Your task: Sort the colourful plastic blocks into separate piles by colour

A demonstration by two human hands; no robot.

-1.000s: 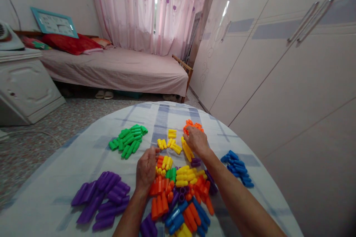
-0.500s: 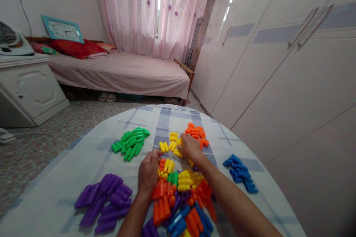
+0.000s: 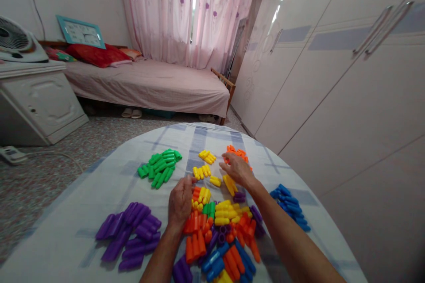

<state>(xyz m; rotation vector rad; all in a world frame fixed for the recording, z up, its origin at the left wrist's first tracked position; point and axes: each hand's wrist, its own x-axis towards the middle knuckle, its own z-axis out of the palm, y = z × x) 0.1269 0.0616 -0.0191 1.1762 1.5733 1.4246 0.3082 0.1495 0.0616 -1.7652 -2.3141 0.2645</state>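
My right hand (image 3: 237, 169) hovers over the table just left of the orange bullet-shaped plastic blocks (image 3: 237, 152), fingers apart and nothing visible between them. Below it lie yellow blocks (image 3: 229, 184) and a purple block (image 3: 239, 197). My left hand (image 3: 180, 200) rests at the left edge of a mixed pile, its fingers loosely extended toward an orange-and-yellow cluster (image 3: 203, 194); its fingertips are partly hidden. More yellow blocks (image 3: 202, 172) lie beyond the left fingertips. The mixed pile between my forearms holds orange blocks (image 3: 195, 246), green blocks (image 3: 209, 209) and blue blocks (image 3: 214, 263).
On the round table's checked cloth (image 3: 159, 141), green blocks (image 3: 161, 166) lie far left, purple blocks (image 3: 129, 234) near left and blue blocks (image 3: 290, 208) at right. Behind stand a bed (image 3: 149, 84) and a cabinet with a fan (image 3: 16, 40). A wardrobe (image 3: 348, 119) lines the right side.
My right hand has drawn back to the right from the yellow blocks, and its fingers have spread. Several yellow blocks now sit in tidier groups. My left hand has barely moved.
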